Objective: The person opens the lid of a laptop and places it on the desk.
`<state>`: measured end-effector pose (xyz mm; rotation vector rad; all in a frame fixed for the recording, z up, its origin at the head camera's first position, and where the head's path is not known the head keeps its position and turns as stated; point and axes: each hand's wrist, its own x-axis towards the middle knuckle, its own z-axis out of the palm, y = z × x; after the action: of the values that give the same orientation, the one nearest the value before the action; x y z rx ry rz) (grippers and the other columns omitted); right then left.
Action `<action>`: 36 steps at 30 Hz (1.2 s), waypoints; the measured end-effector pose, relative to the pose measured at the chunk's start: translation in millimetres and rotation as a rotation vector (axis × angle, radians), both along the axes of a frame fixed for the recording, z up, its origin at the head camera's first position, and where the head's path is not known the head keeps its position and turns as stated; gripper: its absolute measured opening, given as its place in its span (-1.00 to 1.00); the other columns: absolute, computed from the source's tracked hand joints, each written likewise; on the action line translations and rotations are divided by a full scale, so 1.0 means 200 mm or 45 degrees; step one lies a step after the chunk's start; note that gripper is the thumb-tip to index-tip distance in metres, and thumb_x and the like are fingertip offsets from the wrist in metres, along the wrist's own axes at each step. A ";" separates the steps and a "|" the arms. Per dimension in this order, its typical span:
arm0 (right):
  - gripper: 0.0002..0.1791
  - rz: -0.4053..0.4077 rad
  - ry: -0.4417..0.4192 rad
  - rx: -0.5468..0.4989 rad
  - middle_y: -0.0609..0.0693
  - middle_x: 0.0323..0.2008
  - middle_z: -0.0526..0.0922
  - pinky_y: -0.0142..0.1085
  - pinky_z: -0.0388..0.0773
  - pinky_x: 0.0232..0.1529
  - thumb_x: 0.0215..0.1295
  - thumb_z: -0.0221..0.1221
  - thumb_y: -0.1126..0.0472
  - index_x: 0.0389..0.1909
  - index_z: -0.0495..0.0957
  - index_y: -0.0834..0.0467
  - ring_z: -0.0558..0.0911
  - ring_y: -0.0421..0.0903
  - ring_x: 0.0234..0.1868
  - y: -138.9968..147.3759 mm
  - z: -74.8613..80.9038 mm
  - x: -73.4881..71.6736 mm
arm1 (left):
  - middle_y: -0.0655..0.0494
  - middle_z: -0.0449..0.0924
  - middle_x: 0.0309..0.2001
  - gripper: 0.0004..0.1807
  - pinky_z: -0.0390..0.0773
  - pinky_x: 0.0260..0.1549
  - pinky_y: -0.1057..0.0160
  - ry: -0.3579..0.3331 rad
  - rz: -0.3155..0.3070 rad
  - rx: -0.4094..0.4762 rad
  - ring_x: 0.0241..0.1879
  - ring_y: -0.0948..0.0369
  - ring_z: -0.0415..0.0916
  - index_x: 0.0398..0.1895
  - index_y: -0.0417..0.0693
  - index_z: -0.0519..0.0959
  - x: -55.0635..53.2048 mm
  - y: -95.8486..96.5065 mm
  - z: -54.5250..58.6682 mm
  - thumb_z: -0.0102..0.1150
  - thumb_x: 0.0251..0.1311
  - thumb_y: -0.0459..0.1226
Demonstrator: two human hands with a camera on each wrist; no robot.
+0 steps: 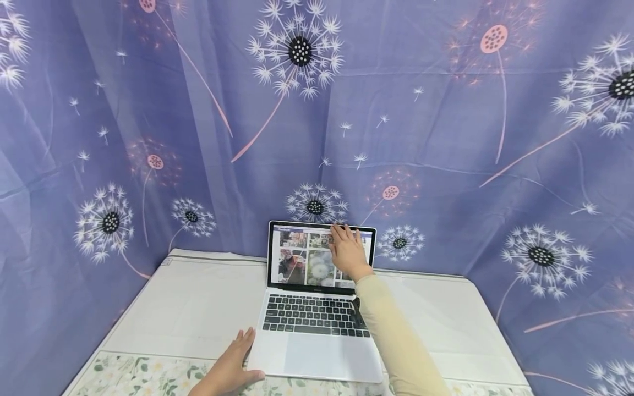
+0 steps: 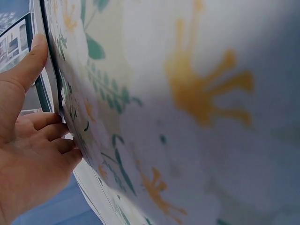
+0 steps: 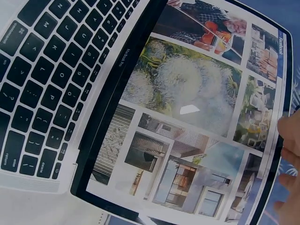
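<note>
An open laptop [image 1: 271, 349] stands on the white table, its lit screen [image 1: 292, 267] showing a page of photos. My right hand [image 1: 349, 254] lies across the screen's upper right part, fingers extended up to the top edge; the right wrist view catches only its fingertips [image 3: 289, 145] by that edge. At the laptop's front left corner is my left hand [image 1: 229, 364], the thumb at the front edge and the fingers along the left side. In the left wrist view the left hand's fingers [image 2: 49, 131] are slightly bent beside the base.
A cloth with a leaf and flower print [image 1: 148, 377] covers the table's front strip. White tabletop [image 1: 208, 297] extends left and right of the laptop. Behind and at both sides hangs a blue-purple curtain [image 1: 421, 126] with dandelions, close behind the screen.
</note>
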<state>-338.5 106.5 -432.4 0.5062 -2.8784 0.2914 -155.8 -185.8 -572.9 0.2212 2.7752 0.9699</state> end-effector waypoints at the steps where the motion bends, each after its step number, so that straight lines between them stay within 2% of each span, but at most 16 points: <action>1: -0.41 -0.001 -0.037 -0.003 0.03 0.49 0.09 0.10 -0.24 0.48 0.52 -0.09 0.09 0.48 0.07 0.14 -0.04 0.10 0.51 0.01 0.00 0.00 | -0.32 0.12 0.41 0.24 0.05 0.27 -0.37 0.004 -0.007 0.004 0.40 -0.31 -0.05 0.38 -0.36 0.21 0.00 0.00 0.00 0.44 -0.37 0.19; 4: -0.39 0.007 -0.091 -0.009 0.01 0.51 0.01 0.10 -0.25 0.48 0.53 -0.13 0.07 0.51 0.00 0.12 -0.10 0.09 0.52 0.03 0.00 0.00 | -0.33 0.11 0.41 0.25 0.05 0.27 -0.36 0.010 -0.021 0.006 0.40 -0.30 -0.05 0.38 -0.37 0.21 -0.01 0.01 0.00 0.43 -0.37 0.21; 7: -0.39 0.039 -0.088 0.015 0.02 0.52 -0.01 0.08 -0.26 0.49 0.54 -0.16 0.06 0.51 -0.04 0.11 -0.11 0.08 0.52 0.05 0.00 0.00 | -0.33 0.10 0.41 0.26 0.03 0.28 -0.35 0.000 -0.021 0.002 0.41 -0.30 -0.06 0.39 -0.36 0.19 -0.01 0.01 0.00 0.43 -0.36 0.21; 11: -0.39 0.108 -0.025 0.042 0.05 0.51 0.02 0.06 -0.22 0.49 0.54 -0.14 0.07 0.51 -0.03 0.11 -0.06 0.08 0.51 0.07 0.00 0.02 | -0.34 0.11 0.41 0.26 0.02 0.30 -0.32 0.002 -0.010 -0.022 0.41 -0.28 -0.06 0.39 -0.36 0.19 -0.02 0.00 0.01 0.44 -0.37 0.20; 19: -0.40 0.229 0.103 0.042 0.13 0.47 0.11 0.06 -0.08 0.47 0.49 -0.02 0.12 0.47 0.10 0.16 0.07 0.14 0.48 0.11 0.01 0.08 | -0.35 0.12 0.40 0.26 0.01 0.31 -0.31 -0.004 -0.013 -0.033 0.41 -0.28 -0.06 0.37 -0.38 0.20 -0.03 0.00 0.01 0.43 -0.39 0.21; 23: -0.42 0.249 0.146 0.032 0.16 0.45 0.15 0.02 -0.05 0.48 0.49 -0.01 0.11 0.45 0.15 0.17 0.10 0.13 0.47 0.14 -0.01 0.12 | -0.35 0.13 0.39 0.28 0.04 0.31 -0.31 -0.007 -0.017 -0.064 0.41 -0.28 -0.04 0.37 -0.38 0.21 -0.04 0.00 0.01 0.42 -0.40 0.23; 28: -0.43 0.260 0.242 0.011 0.19 0.40 0.25 0.06 0.10 0.43 0.47 0.02 0.12 0.41 0.21 0.21 0.23 0.17 0.41 0.19 -0.05 0.17 | -0.38 0.13 0.38 0.27 0.04 0.30 -0.31 -0.012 -0.035 -0.084 0.40 -0.29 -0.04 0.36 -0.41 0.21 -0.04 -0.01 0.02 0.40 -0.39 0.23; 31: -0.46 0.264 0.285 -0.014 0.22 0.36 0.31 0.08 0.16 0.40 0.46 0.03 0.11 0.37 0.27 0.24 0.28 0.20 0.37 0.22 -0.07 0.21 | -0.38 0.12 0.39 0.21 0.04 0.31 -0.30 -0.027 -0.039 -0.061 0.41 -0.27 -0.04 0.36 -0.40 0.22 -0.03 -0.02 0.02 0.39 -0.32 0.20; 36: -0.48 0.253 0.325 -0.064 0.27 0.29 0.38 0.11 0.19 0.38 0.43 0.07 0.12 0.31 0.34 0.30 0.31 0.24 0.34 0.25 -0.07 0.31 | -0.32 0.21 0.37 -0.02 0.10 0.30 -0.27 -0.015 -0.013 -0.053 0.39 -0.22 0.07 0.35 -0.33 0.28 -0.01 -0.02 0.05 0.33 -0.07 0.09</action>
<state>-277.0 155.9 -447.4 0.7629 -2.5716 0.3043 -158.3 -189.4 -563.2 0.2218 2.7777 0.9067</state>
